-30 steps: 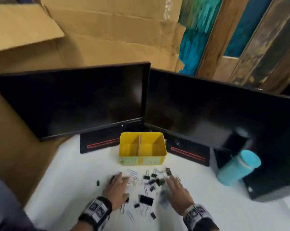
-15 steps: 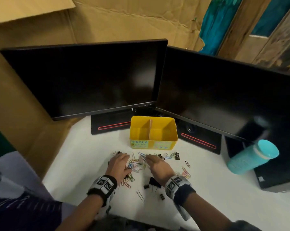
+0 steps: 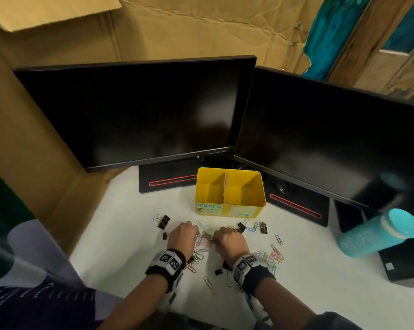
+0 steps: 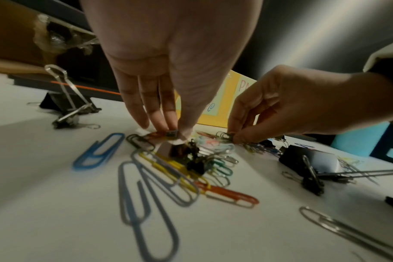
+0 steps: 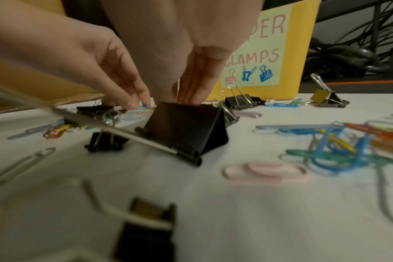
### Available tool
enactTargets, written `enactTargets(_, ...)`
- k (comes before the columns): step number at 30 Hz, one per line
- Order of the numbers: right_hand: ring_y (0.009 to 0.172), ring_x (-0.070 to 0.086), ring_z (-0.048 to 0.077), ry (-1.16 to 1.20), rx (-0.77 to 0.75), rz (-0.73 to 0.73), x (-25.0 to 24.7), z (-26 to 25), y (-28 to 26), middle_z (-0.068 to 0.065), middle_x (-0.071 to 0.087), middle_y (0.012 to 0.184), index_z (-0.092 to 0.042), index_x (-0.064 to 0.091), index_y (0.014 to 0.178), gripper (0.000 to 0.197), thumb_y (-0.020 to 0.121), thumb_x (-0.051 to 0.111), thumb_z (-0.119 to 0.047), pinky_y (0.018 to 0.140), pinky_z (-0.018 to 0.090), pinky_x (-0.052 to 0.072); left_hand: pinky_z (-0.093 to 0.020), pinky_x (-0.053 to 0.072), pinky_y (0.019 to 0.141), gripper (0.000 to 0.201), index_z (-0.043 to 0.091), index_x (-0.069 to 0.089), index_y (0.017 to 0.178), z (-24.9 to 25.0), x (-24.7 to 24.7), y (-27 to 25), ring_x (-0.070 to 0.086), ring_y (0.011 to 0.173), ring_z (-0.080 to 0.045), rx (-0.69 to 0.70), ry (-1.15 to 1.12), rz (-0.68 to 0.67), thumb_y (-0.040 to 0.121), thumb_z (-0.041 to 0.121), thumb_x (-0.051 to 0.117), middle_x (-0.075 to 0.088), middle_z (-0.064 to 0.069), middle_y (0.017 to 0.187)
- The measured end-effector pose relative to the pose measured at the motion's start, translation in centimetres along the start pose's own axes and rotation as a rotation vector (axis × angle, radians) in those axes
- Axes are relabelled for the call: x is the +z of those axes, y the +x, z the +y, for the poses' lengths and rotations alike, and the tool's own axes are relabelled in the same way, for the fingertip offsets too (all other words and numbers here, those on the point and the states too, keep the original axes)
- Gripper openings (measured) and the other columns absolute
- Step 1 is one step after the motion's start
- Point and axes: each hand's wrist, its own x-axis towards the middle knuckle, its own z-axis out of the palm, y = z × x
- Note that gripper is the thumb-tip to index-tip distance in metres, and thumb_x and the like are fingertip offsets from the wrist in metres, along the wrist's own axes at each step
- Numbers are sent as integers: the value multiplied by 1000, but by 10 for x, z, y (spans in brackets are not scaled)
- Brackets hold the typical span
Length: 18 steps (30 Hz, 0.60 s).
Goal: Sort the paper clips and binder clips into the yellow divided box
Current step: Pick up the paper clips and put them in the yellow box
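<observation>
Worked low over the white tabletop [image 3: 120, 246] with both hands, just in front of the yellow divided box [image 3: 262, 186]. Kept the left hand [image 3: 181, 236] with fingers pointing down and the grip narrow, thumb and fingertips [image 4: 166, 122] pinched together on the paper clips [image 3: 204, 241] heaped between the two hands; could not tell which single piece sat between the tips. Held the right hand [image 3: 228, 241] just beside, also in a narrow grip, thumb and forefinger closed on a dark clip at the far edge of the same heap, as seen from the left wrist view. Left more coloured clips [image 3: 273, 256] in a loose bunch beside the right wrist, and some long silver ones near the forearms. Found binder clips [image 3: 163, 222] scattered on both sides: a pair left of the left hand, others near the box's front right corner, and one large black binder clip [image 5: 186, 127] on the tabletop directly under the right hand. Stood the box upright on the tabletop between the bases of two dark monitors [image 3: 134, 110], its divider running front to back, the left front label reading "PAPER", the right one "CLAMPS" in the right wrist view. Noticed also a teal bottle [image 3: 379, 234] far to the right, and brown cardboard [image 3: 201, 27] behind the monitors.
</observation>
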Motion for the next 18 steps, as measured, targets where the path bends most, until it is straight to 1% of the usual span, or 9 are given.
enactTargets(3,58,60,26,123,28,161,-10,-3,4,9,66,67,-8,63,73,5,72,61,-3,52,37,54,-26,45,67,15,13,63,90,1,1,2,57,85,-19,-8,-13,18,90,6,50,62,-4,95)
enactTargets(5,60,60,17,257,40,339,-29,-8,11,2,66,70,-12,64,76,8,76,65,-4,54,31,54,-27,46,68,12,10,61,89,0,0,2,58,84,-20,-22,-65,25,88,3,51,63,-6,93)
enactTargets(8,66,61,8,422,84,573,-65,-19,35,-2,68,78,-12,66,86,2,85,65,-11,59,17,52,-31,49,68,10,9,60,86,-6,-1,3,59,82,-22,-17,-181,25,86,2,53,65,-8,89)
enactTargets(9,67,62,9,439,109,595,-73,-19,45,-2,69,80,-11,68,88,4,86,64,-13,61,19,52,-31,51,68,9,10,60,83,-8,-3,4,60,80,-22,-18,-234,34,85,2,55,65,-7,86)
enactTargets(11,71,65,16,405,145,514,-78,-13,62,4,73,85,-11,70,93,10,88,63,-15,66,30,55,-29,53,66,11,11,60,80,-10,-10,6,62,76,-19,-11,-353,107,83,1,60,65,-4,82)
enactTargets(13,73,66,23,355,175,401,-75,-5,66,9,74,86,-9,71,95,13,88,62,-14,67,37,54,-19,51,65,10,11,61,82,-6,-25,10,61,74,-12,37,-452,231,83,2,62,65,-1,82)
enactTargets(14,74,67,25,349,182,399,-72,-2,64,10,74,87,-9,71,96,13,87,62,-12,67,38,54,-15,48,66,8,11,62,84,-1,-35,15,60,74,-10,74,-487,295,84,3,63,64,0,84)
enactTargets(16,75,67,22,355,160,489,-66,1,54,9,73,89,-9,70,97,14,86,62,-7,66,37,56,-15,48,69,8,10,66,89,11,-54,29,60,76,-10,142,-550,403,84,4,64,66,-1,86)
enactTargets(18,73,64,16,367,118,618,-63,-3,37,6,70,88,-8,68,93,11,85,63,-4,60,26,55,-23,52,72,12,8,69,95,19,-69,41,62,79,-13,174,-622,441,85,6,64,68,-5,90)
